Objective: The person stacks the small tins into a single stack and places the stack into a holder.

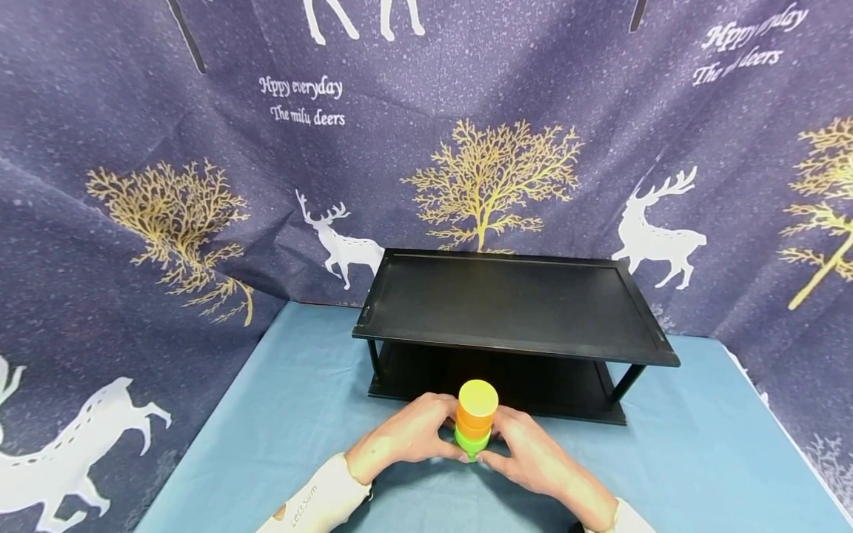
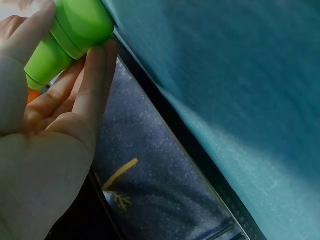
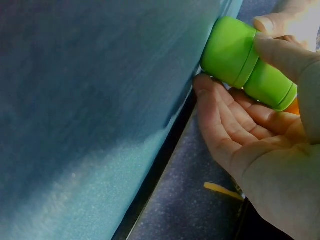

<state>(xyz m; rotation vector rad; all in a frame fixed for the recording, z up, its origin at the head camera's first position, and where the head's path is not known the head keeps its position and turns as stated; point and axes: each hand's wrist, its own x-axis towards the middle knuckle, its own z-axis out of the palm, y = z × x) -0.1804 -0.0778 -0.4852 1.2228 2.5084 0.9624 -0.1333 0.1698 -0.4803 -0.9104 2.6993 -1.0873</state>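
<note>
A small upright tower of cup-like pieces (image 1: pixel 475 422) stands on the blue cloth, yellow on top, orange in the middle and green below. My left hand (image 1: pixel 421 429) holds its green base from the left, the thumb at the near side and fingers behind. From the right, my right hand (image 1: pixel 529 451) grips the same base, its thumb tip close to the left thumb. Both wrist views show the smooth rounded green piece (image 2: pixel 82 25) with a narrower green part joined to it. In the right wrist view, fingers (image 3: pixel 215 107) curve around the green piece.
Just beyond the hands stands a black two-tier rack (image 1: pixel 506 300), its lower shelf (image 1: pixel 433 370) close to the tower. A blue cloth (image 1: pixel 280 400) covers the table. Behind hangs a dark curtain (image 1: pixel 373 148) printed with deer and trees.
</note>
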